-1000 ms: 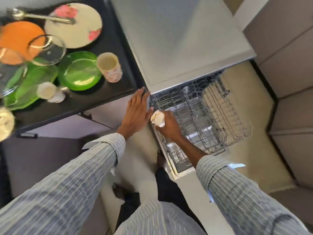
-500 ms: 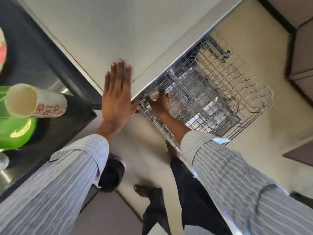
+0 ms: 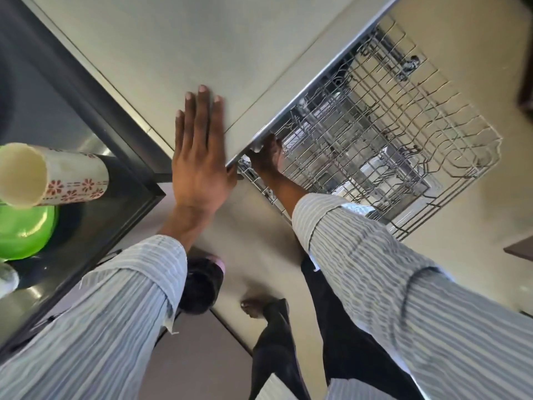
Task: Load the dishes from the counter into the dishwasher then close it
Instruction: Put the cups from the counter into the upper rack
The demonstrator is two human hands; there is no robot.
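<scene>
My left hand (image 3: pixel 199 157) lies flat, fingers straight, on the pale top (image 3: pixel 202 39) above the dishwasher. My right hand (image 3: pixel 268 157) reaches into the near left corner of the pulled-out wire rack (image 3: pixel 403 140), its fingers tucked under the top's edge and hidden. No small white cup shows in it now. The rack looks bare of dishes where I can see it. On the black counter (image 3: pixel 86 220) at left stand a tall cream cup with red flowers (image 3: pixel 57 174) and a green plate (image 3: pixel 23 232).
A pale dish (image 3: pixel 7 280) peeks in at the left edge. My legs and bare foot (image 3: pixel 251 308) stand on the beige floor beside the rack. Brown cabinet fronts (image 3: pixel 519 249) lie at the right edge.
The view has swung down and closer. My right hand carried the small white cup deeper into the rack's corner, and the cup is now out of sight. My left hand slid up onto the top.
</scene>
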